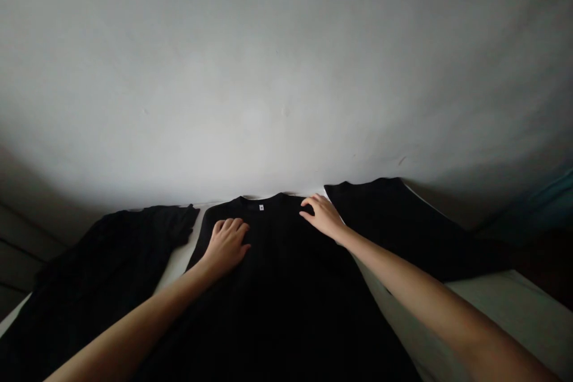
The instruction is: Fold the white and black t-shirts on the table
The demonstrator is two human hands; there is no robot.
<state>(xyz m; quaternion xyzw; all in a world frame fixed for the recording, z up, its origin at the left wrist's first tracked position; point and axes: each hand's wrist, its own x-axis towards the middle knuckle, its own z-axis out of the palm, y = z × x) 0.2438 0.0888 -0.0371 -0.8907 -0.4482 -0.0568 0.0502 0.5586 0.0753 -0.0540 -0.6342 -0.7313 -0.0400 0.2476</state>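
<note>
A black T-shirt point(277, 286) lies spread out in front of me, its neckline towards the wall and a small white label point(261, 208) at the collar. On the left side of its upper chest rests my left hand point(227, 245), palm down, fingers slightly bent and holding nothing. My right hand point(320, 215) is at the shirt's right shoulder, fingers curved and thumb apart, with nothing visible between them. Whether its fingertips touch the cloth I cannot tell.
Another black garment point(116, 256), rumpled, lies to the left. A flatter black garment point(403, 233) is spread on the right. All lie on a pale surface point(514, 316) against a light wall point(268, 89). A bluish thing point(553, 197) shows dimly at far right.
</note>
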